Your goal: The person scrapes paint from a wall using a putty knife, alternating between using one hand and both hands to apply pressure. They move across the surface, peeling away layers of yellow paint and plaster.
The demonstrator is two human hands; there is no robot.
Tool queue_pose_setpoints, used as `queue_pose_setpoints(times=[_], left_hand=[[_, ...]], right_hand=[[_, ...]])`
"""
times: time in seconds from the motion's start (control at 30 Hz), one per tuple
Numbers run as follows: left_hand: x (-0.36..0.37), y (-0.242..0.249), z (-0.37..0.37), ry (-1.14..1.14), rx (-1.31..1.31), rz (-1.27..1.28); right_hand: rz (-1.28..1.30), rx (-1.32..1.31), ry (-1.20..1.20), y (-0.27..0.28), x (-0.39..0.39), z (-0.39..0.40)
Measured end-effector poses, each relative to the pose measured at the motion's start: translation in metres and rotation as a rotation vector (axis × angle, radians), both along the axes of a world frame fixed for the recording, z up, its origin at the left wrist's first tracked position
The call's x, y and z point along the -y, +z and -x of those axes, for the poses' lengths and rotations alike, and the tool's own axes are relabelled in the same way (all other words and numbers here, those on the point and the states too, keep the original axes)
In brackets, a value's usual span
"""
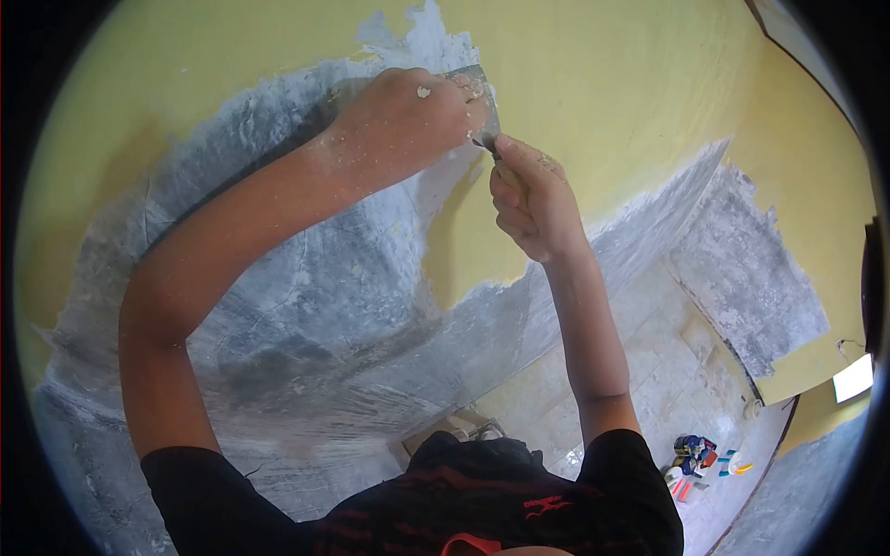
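A metal scraper (489, 104) lies against the wall at the upper middle, at the border between yellow paint (593, 83) and bare grey plaster (315, 278). My right hand (538, 196) is closed around its handle. On the blade side, my left hand (431, 116) is bent over with its fingers pressed at the scraper's blade. Small paint flakes stick to the back of my left hand and to my right thumb. Ragged paint edges run above and below both hands.
On the floor at the lower right lie a dark bundle (693, 454) and several small tools with orange and blue handles (735, 463). A box (422, 440) stands at the wall's foot. Another scraped patch (756, 269) shows on the right wall.
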State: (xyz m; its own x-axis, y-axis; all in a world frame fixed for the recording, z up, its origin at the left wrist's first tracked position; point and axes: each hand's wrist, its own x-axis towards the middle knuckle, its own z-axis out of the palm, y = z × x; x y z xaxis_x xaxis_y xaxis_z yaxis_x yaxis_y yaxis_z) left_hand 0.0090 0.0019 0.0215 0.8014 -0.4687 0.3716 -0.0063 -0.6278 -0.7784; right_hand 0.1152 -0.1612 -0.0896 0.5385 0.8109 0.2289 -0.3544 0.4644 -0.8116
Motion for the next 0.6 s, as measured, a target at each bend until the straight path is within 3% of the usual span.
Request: queue_pose_setpoints(times=[0.33,0.53,0.6], left_hand=[[-0.005,0.011,-0.002,-0.012,0.084,-0.076],[0.002,0.005,0.002,0.079,-0.055,0.034],[-0.005,0.012,0.0,-0.097,0.076,-0.019]], right_hand=[[-0.024,0.001,0.0,0.009,-0.004,-0.001],[-0.006,-0.015,0.008,0.002,-0.003,0.002],[-0.015,-0.013,0.01,0.01,-0.005,0.0]])
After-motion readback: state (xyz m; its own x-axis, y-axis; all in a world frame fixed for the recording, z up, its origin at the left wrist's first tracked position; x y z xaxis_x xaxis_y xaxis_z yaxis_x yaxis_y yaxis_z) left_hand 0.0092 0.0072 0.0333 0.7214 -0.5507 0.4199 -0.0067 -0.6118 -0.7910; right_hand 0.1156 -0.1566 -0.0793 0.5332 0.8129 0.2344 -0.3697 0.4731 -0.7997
